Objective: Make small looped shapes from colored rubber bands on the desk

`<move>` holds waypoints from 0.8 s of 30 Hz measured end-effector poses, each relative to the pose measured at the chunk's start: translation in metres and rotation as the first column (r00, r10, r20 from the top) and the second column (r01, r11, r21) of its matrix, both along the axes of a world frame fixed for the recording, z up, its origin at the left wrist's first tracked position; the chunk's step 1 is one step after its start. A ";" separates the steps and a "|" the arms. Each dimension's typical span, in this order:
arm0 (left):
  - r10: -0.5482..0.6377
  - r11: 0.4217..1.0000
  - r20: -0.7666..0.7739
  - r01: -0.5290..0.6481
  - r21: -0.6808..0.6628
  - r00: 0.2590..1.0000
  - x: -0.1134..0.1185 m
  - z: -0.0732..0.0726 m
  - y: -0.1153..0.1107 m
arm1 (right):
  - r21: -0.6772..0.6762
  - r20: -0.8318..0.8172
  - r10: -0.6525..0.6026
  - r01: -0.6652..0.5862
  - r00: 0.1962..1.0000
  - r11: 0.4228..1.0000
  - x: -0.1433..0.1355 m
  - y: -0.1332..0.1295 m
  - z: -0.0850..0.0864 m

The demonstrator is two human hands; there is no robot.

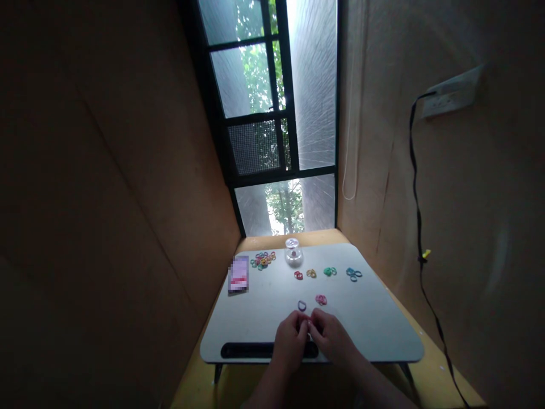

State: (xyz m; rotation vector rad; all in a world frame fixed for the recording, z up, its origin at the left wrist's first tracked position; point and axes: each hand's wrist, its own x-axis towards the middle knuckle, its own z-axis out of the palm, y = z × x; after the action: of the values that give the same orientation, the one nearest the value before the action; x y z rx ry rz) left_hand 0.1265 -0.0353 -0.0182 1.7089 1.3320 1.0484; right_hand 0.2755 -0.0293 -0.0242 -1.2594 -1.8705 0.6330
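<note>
Pink loop (309, 323) (small, mostly hidden) sits pinched between the fingertips of the left hand (290, 341) and right hand (331, 339), near the counter (374, 318) front edge. Nearby: purple loop (302, 305), pink cluster (321, 299).

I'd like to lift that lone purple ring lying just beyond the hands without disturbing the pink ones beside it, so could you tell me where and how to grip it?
Pinch the purple ring from above, at its left or near rim. It lies flat on the grey table, so only its thin edge offers purchase, and the pink rings sit close on its right.
</note>
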 end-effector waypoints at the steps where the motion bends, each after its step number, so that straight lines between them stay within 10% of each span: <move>1: 0.008 1.000 -0.016 -0.008 0.006 1.000 0.000 0.000 0.000 | 0.002 0.003 0.001 -0.001 1.000 1.000 0.000 0.000 0.000; 24: 0.046 0.998 -0.198 -0.034 0.060 0.979 0.002 -0.002 -0.003 | 0.018 0.039 -0.007 0.006 0.999 1.000 -0.001 -0.003 0.003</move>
State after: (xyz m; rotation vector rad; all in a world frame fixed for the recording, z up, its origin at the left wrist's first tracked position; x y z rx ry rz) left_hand 0.1284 -0.0384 -0.0207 1.8768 1.4797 0.9651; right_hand 0.2746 -0.0324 -0.0209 -1.2743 -1.8993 0.5906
